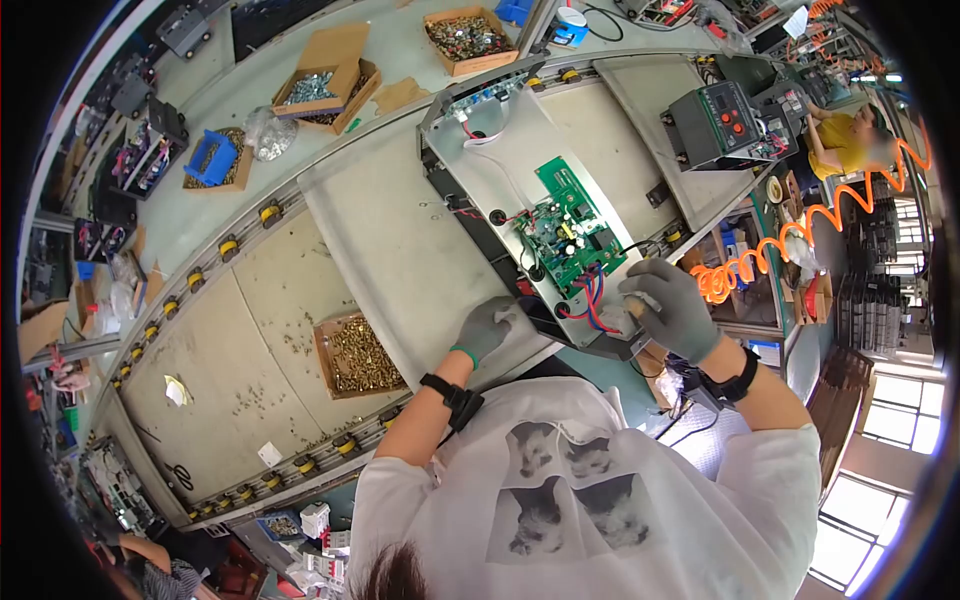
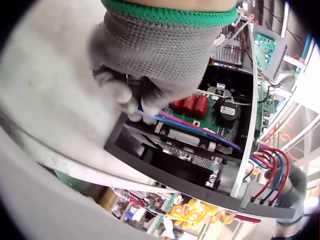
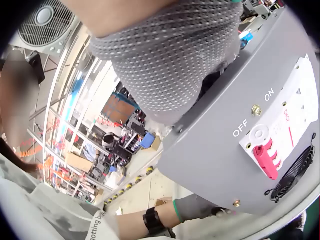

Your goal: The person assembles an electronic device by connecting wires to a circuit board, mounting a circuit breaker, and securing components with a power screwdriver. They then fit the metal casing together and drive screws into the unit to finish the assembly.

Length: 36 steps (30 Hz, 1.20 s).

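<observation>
A machine with a grey front panel [image 3: 215, 145] and an open black chassis [image 2: 165, 165] lies on the bench. On its top, in the head view, is a green circuit board [image 1: 572, 225]. My gloved left hand [image 1: 487, 328] is at the chassis's near side; in the left wrist view its fingertips [image 2: 137, 111] pinch blue and pinkish-red wires [image 2: 200, 131] above the chassis. My gloved right hand [image 1: 672, 308] has bent fingers beside the red and blue wires [image 1: 592, 300] at the panel end. What its fingertips touch is hidden in the right wrist view [image 3: 165, 70].
An open box of brass-coloured screws [image 1: 360, 358] sits left of the machine, with loose screws around it. More boxes of hardware [image 1: 468, 38] line the far bench. Another grey machine [image 1: 725, 125] stands at the back right, near an orange coiled hose [image 1: 790, 235] and a person [image 1: 845, 140].
</observation>
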Each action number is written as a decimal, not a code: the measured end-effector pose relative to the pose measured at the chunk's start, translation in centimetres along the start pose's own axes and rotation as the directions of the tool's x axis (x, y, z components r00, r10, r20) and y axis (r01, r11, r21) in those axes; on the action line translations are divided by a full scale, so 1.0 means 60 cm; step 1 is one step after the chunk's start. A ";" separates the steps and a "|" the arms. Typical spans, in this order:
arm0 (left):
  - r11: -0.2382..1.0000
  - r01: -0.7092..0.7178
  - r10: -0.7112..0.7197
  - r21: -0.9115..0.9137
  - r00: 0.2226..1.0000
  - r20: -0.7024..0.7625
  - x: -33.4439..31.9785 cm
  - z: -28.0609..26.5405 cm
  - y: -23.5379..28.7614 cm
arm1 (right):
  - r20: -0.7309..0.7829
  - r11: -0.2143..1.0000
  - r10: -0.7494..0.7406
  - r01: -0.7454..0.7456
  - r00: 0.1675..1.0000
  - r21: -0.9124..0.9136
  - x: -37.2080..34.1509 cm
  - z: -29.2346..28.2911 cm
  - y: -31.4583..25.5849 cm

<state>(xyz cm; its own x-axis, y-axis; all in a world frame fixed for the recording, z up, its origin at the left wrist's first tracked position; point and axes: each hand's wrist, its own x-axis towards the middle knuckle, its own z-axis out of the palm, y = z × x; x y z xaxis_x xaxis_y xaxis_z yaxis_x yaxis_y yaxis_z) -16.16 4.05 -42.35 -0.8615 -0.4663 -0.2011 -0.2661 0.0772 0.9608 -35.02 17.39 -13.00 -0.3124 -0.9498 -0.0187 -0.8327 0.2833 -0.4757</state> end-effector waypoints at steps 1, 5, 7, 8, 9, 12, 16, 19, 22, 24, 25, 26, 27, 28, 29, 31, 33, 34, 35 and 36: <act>0.993 0.023 -0.013 0.119 0.996 -0.085 -0.006 -0.014 -0.004 | -0.014 1.000 0.006 -0.006 1.000 -0.002 -0.011 -0.011 -0.003; 0.957 0.287 -0.283 -0.047 0.880 -0.380 -0.029 -0.118 0.044 | -0.392 0.983 0.167 -0.182 0.905 -0.001 -0.075 -0.032 -0.004; 0.961 0.276 -0.234 -0.006 0.804 -0.547 -0.027 -0.159 0.043 | -0.576 0.934 0.284 -0.357 0.767 -0.015 -0.111 -0.008 -0.003; 0.966 0.254 -0.225 -0.041 0.760 -0.610 -0.018 -0.176 0.046 | -0.587 0.917 0.339 -0.397 0.735 0.033 -0.133 0.018 0.007; 0.971 0.229 -0.219 -0.074 0.710 -0.670 -0.010 -0.189 0.055 | -0.567 0.923 0.332 -0.385 0.754 0.028 -0.151 0.041 0.019; 0.999 0.024 0.022 0.043 0.559 -0.829 0.048 -0.215 0.108 | -0.356 0.804 0.584 -0.459 0.729 0.377 -0.192 0.124 0.041; 0.983 -0.120 0.181 0.140 0.497 -0.849 0.167 -0.257 0.189 | -0.220 0.568 0.534 -0.154 0.817 0.808 -0.144 0.150 0.000; 0.967 -0.121 0.247 0.225 0.661 -0.709 0.273 -0.302 0.162 | -0.165 0.463 0.538 -0.126 0.827 0.878 -0.128 0.147 -0.012; 0.915 -0.129 0.290 0.382 0.869 -0.401 0.343 -0.337 0.132 | -0.160 0.497 0.598 -0.208 0.785 0.842 -0.117 0.130 -0.008; 0.997 -0.055 0.036 -0.052 0.949 -0.314 0.341 -0.339 0.155 | -0.213 0.579 0.570 -0.204 0.793 0.790 -0.113 0.130 0.029; 0.998 -0.053 0.037 -0.042 0.949 -0.314 0.332 -0.331 0.173 | -0.254 0.655 0.546 -0.218 0.798 0.723 -0.112 0.127 0.046; 0.997 -0.034 0.062 0.073 0.898 -0.436 0.320 -0.318 0.189 | -0.229 0.602 0.534 -0.176 0.814 0.779 -0.102 0.114 0.066; 0.983 0.001 0.101 0.182 0.831 -0.548 0.309 -0.307 0.195 | -0.224 0.598 0.532 -0.175 0.817 0.782 -0.093 0.100 0.092; 0.983 0.006 0.099 0.185 0.828 -0.552 0.301 -0.303 0.186 | -0.199 0.585 0.492 -0.152 0.847 0.797 -0.083 0.088 0.123; 0.984 0.004 0.114 0.181 0.764 -0.635 0.290 -0.298 0.172 | -0.174 0.570 0.449 -0.131 0.877 0.811 -0.073 0.076 0.152; 0.985 0.012 0.119 0.172 0.669 -0.734 0.247 -0.281 0.161 | -0.143 0.540 0.382 -0.095 0.913 0.836 -0.057 0.067 0.209; 0.971 0.021 0.177 0.240 0.616 -0.768 0.183 -0.253 0.142 | -0.109 0.388 0.205 0.021 0.973 0.922 -0.049 0.076 0.262; 0.950 0.016 0.247 0.313 0.579 -0.777 0.150 -0.238 0.123 | -0.179 0.431 0.264 0.050 0.948 0.901 -0.054 0.100 0.260; 0.966 -0.018 0.220 0.260 0.592 -0.776 0.111 -0.214 0.141 | -0.216 0.571 0.204 0.063 0.955 0.819 -0.061 0.126 0.288; 0.971 -0.005 0.191 0.241 0.623 -0.758 0.080 -0.206 0.121 | -0.190 0.678 0.215 -0.006 0.958 0.735 -0.071 0.145 0.307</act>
<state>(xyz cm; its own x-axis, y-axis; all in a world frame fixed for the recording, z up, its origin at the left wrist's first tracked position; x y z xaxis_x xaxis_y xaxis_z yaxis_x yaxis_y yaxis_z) -16.89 -8.53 -33.97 -0.2599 -0.9441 0.2028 -0.3584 0.2893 0.8876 -45.02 25.49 -29.35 -0.5650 -0.8237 0.0474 -0.2272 0.1001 -0.9687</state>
